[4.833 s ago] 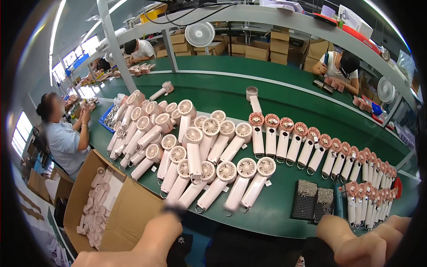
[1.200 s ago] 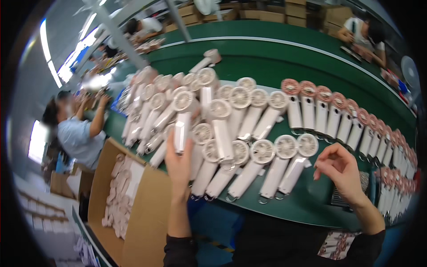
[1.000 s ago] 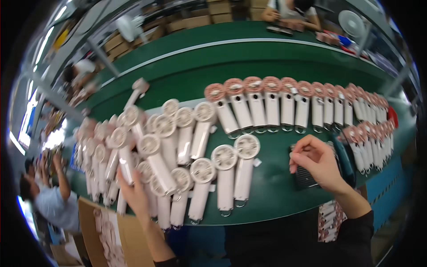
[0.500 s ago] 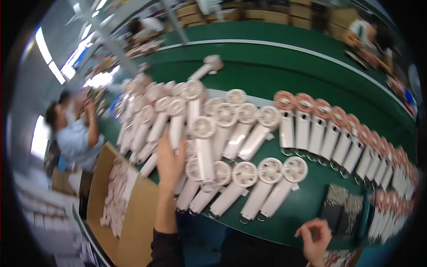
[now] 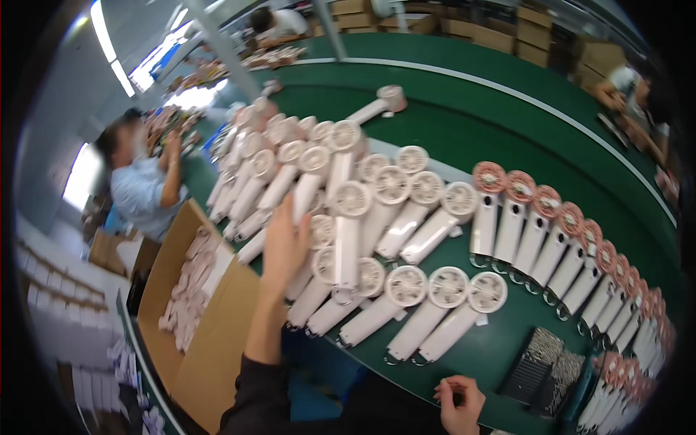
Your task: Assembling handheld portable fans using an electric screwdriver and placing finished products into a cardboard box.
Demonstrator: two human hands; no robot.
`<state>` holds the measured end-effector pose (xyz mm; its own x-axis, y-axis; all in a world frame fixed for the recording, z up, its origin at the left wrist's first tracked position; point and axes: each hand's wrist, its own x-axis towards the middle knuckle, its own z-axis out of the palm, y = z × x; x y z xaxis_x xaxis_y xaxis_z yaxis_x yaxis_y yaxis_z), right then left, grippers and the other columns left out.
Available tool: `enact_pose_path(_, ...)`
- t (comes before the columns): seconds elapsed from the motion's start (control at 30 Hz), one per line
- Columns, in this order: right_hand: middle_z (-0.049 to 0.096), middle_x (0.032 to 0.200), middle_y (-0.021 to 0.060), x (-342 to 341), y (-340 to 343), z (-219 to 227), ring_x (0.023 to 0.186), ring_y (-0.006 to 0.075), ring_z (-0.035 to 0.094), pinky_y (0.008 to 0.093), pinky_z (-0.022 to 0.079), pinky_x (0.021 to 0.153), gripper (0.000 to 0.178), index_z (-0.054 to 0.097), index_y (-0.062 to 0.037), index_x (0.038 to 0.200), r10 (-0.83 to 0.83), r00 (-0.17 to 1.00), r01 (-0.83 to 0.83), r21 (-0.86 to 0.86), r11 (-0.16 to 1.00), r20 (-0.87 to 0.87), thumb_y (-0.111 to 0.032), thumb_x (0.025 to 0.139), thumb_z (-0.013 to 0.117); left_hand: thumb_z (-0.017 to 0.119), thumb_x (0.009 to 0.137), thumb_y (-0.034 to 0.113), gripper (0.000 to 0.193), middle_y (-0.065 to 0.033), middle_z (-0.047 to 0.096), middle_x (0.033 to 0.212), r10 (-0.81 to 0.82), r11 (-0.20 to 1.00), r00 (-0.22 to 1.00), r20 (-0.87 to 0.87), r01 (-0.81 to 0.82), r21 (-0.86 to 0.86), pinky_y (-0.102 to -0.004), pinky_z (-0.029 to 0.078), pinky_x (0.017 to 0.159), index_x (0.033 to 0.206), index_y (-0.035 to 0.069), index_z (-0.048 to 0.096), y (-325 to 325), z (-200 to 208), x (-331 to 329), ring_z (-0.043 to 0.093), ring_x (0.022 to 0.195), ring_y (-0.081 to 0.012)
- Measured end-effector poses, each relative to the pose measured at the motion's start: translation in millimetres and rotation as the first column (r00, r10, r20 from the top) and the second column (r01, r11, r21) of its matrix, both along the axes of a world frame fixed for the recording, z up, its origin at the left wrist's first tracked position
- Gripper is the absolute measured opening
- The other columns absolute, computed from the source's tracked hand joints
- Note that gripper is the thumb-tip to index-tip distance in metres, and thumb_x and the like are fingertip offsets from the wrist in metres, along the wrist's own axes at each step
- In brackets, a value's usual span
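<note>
My left hand (image 5: 285, 243) is among the white handheld fans, closed around the lower handle of one handheld fan (image 5: 310, 174) in the pile at the left. Its fingers partly cover that handle. Another white fan (image 5: 351, 239) lies just right of the hand, on top of other fans. Near the table's front edge, my right hand (image 5: 461, 403) is curled with thumb and forefinger pressed together; whatever they pinch is too small to make out. A row of white fans (image 5: 447, 288) lies between my hands, wrist straps toward me.
A cardboard box (image 5: 221, 348) holding pale pink parts stands at the left. Fans with pink-orange heads (image 5: 520, 187) line the right side of the green table (image 5: 464, 116). Black trays of small screws (image 5: 542, 346) lie at front right. A co-worker (image 5: 138, 177) sits at far left.
The view has shifted, so the table's contents appear further right. My left hand stays at the pile on the fan handle. My right hand has moved left along the front edge, away from the screw trays.
</note>
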<state>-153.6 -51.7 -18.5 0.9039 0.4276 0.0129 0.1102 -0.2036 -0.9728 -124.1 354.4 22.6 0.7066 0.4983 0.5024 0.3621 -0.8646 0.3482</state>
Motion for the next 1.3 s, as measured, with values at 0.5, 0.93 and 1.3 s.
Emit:
enact_pose_path(0.5,0.060,0.065,0.0020,7,-17,-2,0.047,0.0121,0.055,0.0244,0.043,0.044,0.013,0.062,-0.0037,0.088,0.063,0.954,-0.035,-0.097,0.995,0.295,-0.008,0.081,0.072,0.047,0.099,0.030,0.037,-0.0141,0.057,0.103,-0.430,0.878,0.746,0.508,0.477,0.042,-0.0318,0.045,0.084,0.117,-0.001,0.053,-98,-13,-55,0.054,0.094,-0.0217)
enact_pose_path(0.93,0.063,0.065,0.0035,4,-2,-2,0.049,0.0151,0.060,0.0259,0.047,0.044,0.013,0.062,-0.0034,0.087,0.046,0.943,0.028,-0.216,0.976,0.329,-0.008,0.081,0.072,0.073,0.079,0.014,0.035,-0.0113,0.067,0.077,-0.922,0.151,0.308,0.235,0.845,-0.513,-0.0343,0.052,0.054,0.109,0.005,0.058,-226,-44,-48,0.065,0.061,-0.0266)
enact_pose_path(1.3,0.063,0.075,0.0107,10,-15,0,0.058,0.0265,0.063,0.0333,0.049,0.052,0.019,0.060,-0.0035,0.096,0.080,0.959,-0.023,-0.210,0.977,0.271,-0.011,0.080,0.067,0.075,0.077,0.018,0.041,-0.0119,0.066,0.081,-0.933,0.160,0.318,0.170,0.787,-0.595,-0.0355,0.052,0.055,0.111,0.005,0.056,-235,-33,-39,0.065,0.064,-0.0280)
